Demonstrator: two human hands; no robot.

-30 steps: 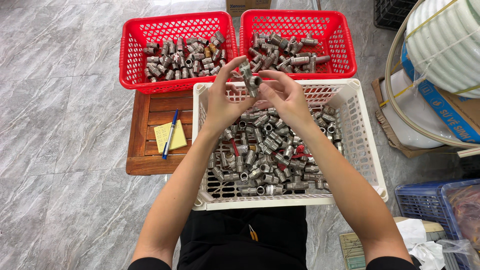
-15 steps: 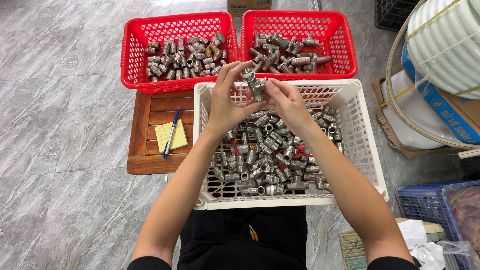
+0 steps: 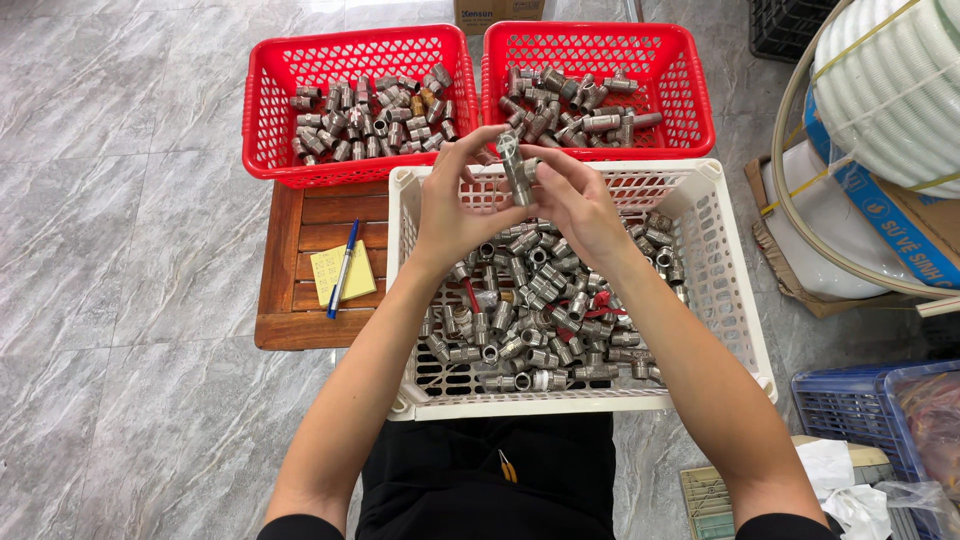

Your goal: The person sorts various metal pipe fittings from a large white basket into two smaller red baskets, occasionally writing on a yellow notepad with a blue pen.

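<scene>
Fitting lowered slightly, pinched between both hands' grip.

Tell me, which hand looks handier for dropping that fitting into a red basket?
Probably the right hand: its fingers grip the metal fitting beside the left hand, right below the right-side red basket.

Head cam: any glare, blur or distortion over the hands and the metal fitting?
Head view: even soft light, sharp across the frame; left hand and right hand show no motion blur on the metal fitting; faint sheen on the marble floor; slight wide-angle bowing at the edges.
</scene>
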